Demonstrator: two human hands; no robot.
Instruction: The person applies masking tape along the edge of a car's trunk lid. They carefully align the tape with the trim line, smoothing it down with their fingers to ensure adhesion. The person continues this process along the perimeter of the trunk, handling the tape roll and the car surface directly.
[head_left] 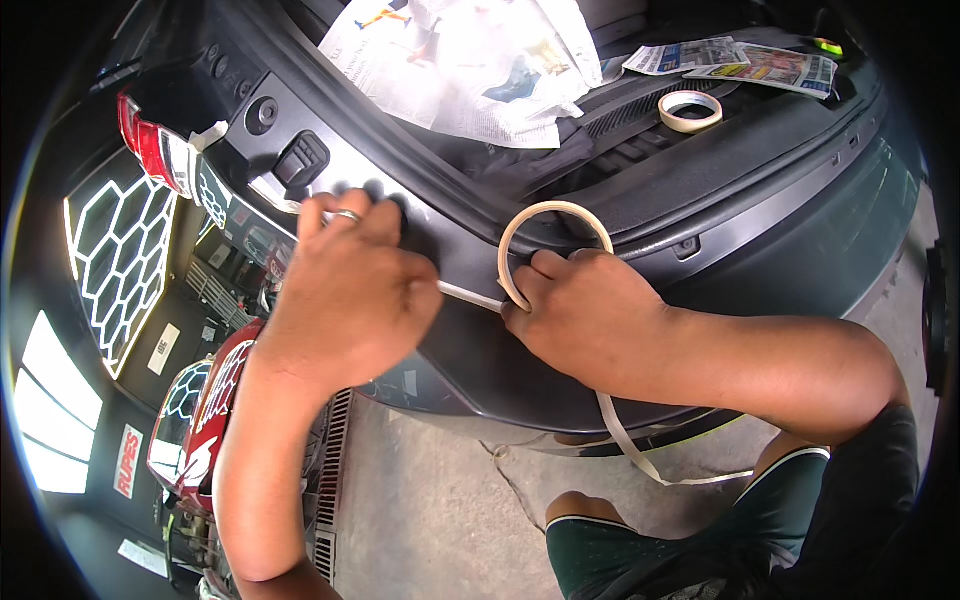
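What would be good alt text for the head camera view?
A person's right hand holds a cream, ring-shaped tape roll, with a narrow pale strip stretching to the left hand over glossy dark grey car bodywork. Beyond lie white printed newspaper sheets.

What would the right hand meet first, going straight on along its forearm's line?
Likely the left hand: it lies ahead on that line, with a tape strip spanning the gap. Depth is unclear, so the right hand might brush the grey car panel first.

A red car (205,440), apparently, stands near a grate (331,468).
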